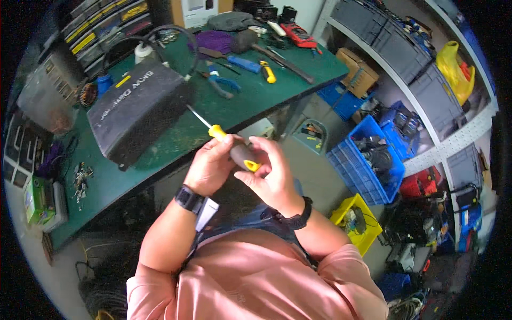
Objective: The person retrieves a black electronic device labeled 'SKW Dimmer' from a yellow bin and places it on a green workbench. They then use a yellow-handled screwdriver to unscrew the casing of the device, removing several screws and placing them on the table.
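Yellow-and-grey screwdriver [242, 154] between bent arms [166, 242]: left hand [209, 166] grips its handle, right hand [273, 178] curls loosely round its near end.

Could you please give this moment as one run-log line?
left hand: holds screwdriver near handle's front | right hand: at handle's rear end | black box: on green table

Screwdriver handle [243, 154] partly hidden
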Demonstrator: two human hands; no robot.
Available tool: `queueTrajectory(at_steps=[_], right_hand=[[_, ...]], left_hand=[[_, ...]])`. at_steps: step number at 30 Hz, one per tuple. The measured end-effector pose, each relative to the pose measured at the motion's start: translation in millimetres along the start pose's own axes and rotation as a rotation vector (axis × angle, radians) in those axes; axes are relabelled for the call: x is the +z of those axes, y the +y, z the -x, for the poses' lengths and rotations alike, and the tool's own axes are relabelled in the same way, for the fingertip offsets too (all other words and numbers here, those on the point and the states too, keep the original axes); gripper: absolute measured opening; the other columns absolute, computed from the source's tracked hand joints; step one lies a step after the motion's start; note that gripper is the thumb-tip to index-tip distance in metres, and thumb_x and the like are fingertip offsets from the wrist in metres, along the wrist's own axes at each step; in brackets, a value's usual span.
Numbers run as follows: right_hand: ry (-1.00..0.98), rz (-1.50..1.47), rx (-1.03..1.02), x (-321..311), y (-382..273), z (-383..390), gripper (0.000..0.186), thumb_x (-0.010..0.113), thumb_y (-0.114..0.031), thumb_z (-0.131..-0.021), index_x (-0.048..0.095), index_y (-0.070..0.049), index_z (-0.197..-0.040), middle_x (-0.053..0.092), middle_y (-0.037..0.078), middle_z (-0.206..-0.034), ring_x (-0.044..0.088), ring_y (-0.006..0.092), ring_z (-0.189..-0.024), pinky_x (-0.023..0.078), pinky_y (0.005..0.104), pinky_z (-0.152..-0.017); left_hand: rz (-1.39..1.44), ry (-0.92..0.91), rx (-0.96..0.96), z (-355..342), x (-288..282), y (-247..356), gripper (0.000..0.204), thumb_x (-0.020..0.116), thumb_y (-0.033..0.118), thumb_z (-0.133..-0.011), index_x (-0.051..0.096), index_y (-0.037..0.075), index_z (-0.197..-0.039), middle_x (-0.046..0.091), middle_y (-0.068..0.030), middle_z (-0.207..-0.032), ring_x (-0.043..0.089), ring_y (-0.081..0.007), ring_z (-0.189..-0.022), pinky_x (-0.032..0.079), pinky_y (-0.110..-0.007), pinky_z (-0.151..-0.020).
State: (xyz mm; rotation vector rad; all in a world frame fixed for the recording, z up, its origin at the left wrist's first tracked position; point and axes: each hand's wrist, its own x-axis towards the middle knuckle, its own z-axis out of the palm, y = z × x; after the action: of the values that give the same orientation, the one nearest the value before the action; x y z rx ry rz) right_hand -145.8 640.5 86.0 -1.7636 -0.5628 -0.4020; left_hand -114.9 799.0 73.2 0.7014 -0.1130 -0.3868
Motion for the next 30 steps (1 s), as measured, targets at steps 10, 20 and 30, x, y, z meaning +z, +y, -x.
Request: queueTrajectory(at_steps=[10,20,30], right_hand=[[0.067,0.365,-0.122,10,-15,-2,0.031,0.071,-0.002,-0.077,0.058,-0.002,-0.105,0.059,0.013,-0.097,0.058,0.0261,-0.089,0.047,0.0364,-0.079],[-0.017,0.126,0.299,1,-30,2,0.039,0.058,-0.02,-0.091,0.049,0.0,-0.123,0.059,0.014,-0.102,0.061,0.0193,-0.068,0.05,0.0287,-0.056],[-0.039,0.514,-0.239,5,-50,-11,0.029,0.07,-0.004,-0.076,0.062,-0.002,-0.105,0.062,0.018,-0.092,0.059,0.035,-0.087,0.048,0.0412,-0.078]], left_hand=[[-0.27,-0.015,0.18,11,1,4,0.017,0.058,0.022,-0.09,0.058,0.006,-0.097,0.061,-0.005,-0.084,0.055,-0.0162,-0.077,0.046,-0.032,-0.067],[-0.18,0.03,0.077,-4,-9,-13,0.025,0.057,0.031,-0.093,0.06,0.008,-0.102,0.061,0.0014,-0.094,0.055,-0.0103,-0.083,0.044,-0.028,-0.076],[-0.203,0.075,0.033,-18,-18,-17,0.026,0.061,0.038,-0.088,0.058,0.013,-0.095,0.057,0.0019,-0.087,0.051,-0.0108,-0.081,0.04,-0.03,-0.071]])
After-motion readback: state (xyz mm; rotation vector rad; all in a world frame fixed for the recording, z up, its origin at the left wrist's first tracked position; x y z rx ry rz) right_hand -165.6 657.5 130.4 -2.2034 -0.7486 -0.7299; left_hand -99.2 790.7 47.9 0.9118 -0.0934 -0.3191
